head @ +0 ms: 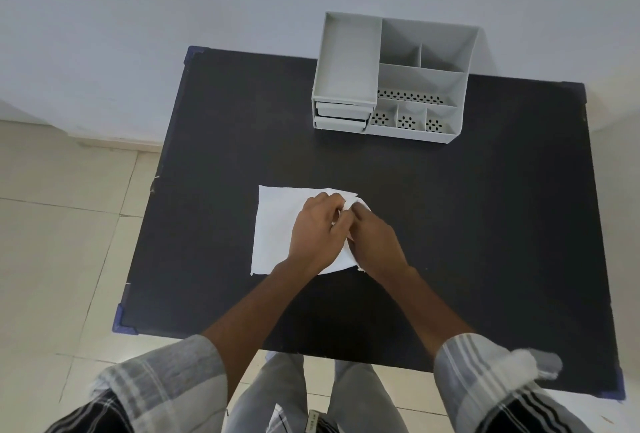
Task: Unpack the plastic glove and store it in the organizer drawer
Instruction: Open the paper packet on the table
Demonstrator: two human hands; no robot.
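A flat white glove packet [277,224] lies in the middle of the black table [450,224]. Both hands rest on its right part. My left hand [317,231] and my right hand [372,236] meet at the packet's right edge, fingers pinched on the white material; a small flap sticks up between the fingertips. The grey desk organizer [391,75] stands at the table's far edge. Its two small drawers [341,117] sit at its lower left, both shut. The glove itself is hidden from view.
The organizer has an open tray on top left and several open compartments on the right. A pale wall rises behind the table. Beige floor tiles lie to the left. The table's corners carry blue protectors [124,323].
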